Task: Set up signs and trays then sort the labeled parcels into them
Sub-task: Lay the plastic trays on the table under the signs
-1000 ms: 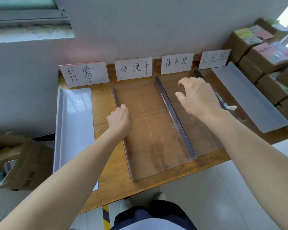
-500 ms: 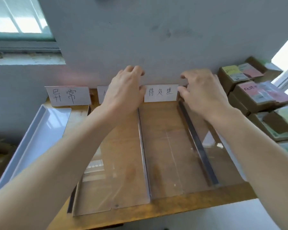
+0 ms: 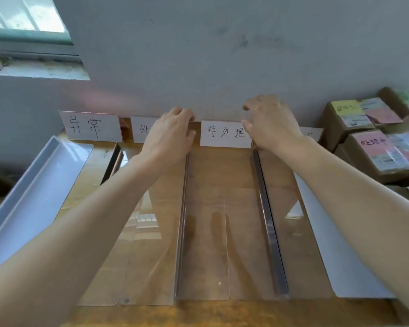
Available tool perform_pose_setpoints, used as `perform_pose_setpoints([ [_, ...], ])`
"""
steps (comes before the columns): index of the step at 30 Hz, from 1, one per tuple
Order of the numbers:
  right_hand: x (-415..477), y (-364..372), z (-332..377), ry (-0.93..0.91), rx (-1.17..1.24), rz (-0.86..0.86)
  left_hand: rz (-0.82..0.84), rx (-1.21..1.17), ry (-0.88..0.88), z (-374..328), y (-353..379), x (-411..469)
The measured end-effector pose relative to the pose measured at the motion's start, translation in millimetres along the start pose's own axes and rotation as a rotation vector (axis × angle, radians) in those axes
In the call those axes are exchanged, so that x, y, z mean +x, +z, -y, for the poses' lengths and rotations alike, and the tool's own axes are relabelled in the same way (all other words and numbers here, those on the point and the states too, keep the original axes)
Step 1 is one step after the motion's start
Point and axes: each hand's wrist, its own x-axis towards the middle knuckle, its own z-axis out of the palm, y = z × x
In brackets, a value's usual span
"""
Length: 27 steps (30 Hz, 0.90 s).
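The third sign (image 3: 224, 133) stands against the wall (image 3: 222, 55), long axis left to right, between both hands. The left hand (image 3: 172, 135) pinches the second sign (image 3: 141, 129) beside it. Whether the right hand (image 3: 273, 125) grips anything cannot be told.

A matt grey plastered wall (image 3: 222, 55), faintly scuffed, fills the upper half of the view and meets the far edge of a light-brown wooden table (image 3: 222, 312), whose worn front edge runs along the bottom. At upper left, a window with a dull green frame (image 3: 21, 20) sits above a rough, pale concrete sill (image 3: 33, 69). Daylight enters through it, and a second bright patch shows at the far right edge.
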Motion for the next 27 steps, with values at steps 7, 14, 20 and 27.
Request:
perform_pose_setpoints([
  [7, 68, 62, 9, -0.064, -0.084, 0.057, 0.037, 0.042, -0.055, 66, 39, 58],
  [14, 132, 132, 12, -0.099, -0.142, 0.198, 0.192, 0.19, -0.133, 141, 82, 116],
  [20, 159, 172, -3, -0.058, -0.085, 0.313, 0.301, 0.284, -0.122, 177, 120, 153],
  [27, 178, 205, -20, 0.104, 0.081, 0.428, 0.316, 0.371, -0.173, 195, 142, 169],
])
